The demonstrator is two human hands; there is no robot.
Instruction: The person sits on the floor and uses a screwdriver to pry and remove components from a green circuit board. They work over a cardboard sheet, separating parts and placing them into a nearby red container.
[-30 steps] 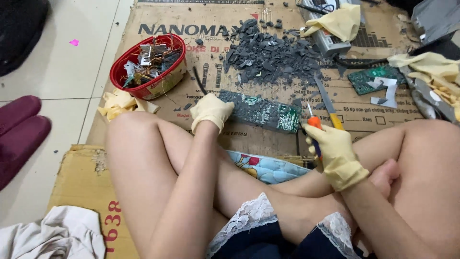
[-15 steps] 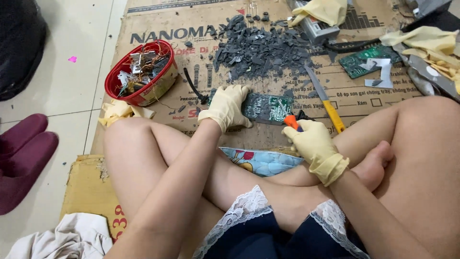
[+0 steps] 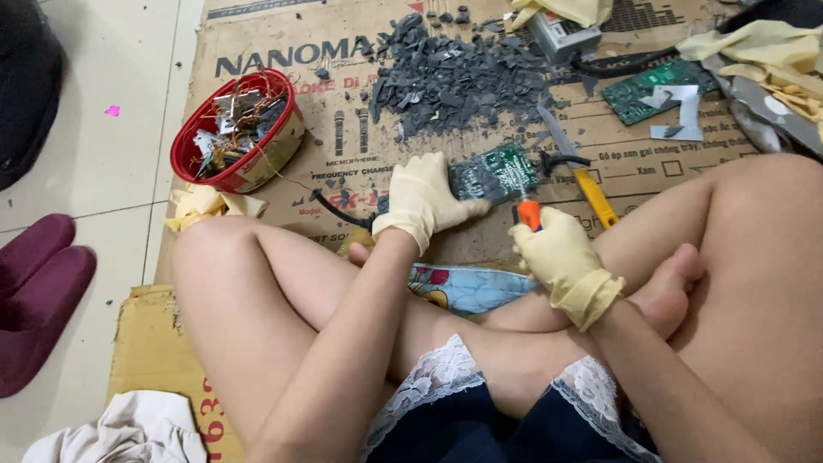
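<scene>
Left hand and right hand: both in thin cream rubber gloves, matt, wrinkled at the cuffs. Circuit board under left hand: green laminate, slightly glossy, dark bumpy patches. Tool handle in right hand: smooth orange plastic. Knife beside it: dull grey metal blade, yellow plastic grip. Cardboard sheet on floor: brown, matt, printed, scuffed, edges worn. Pile of chips: dark grey, matt, jagged, looks like broken plastic. Bowl: glossy red plastic rim, holding copper-coloured wire and shiny metal scraps. Floor tiles: pale, smooth, faint sheen. Lace hem: white cloth on dark fabric.
</scene>
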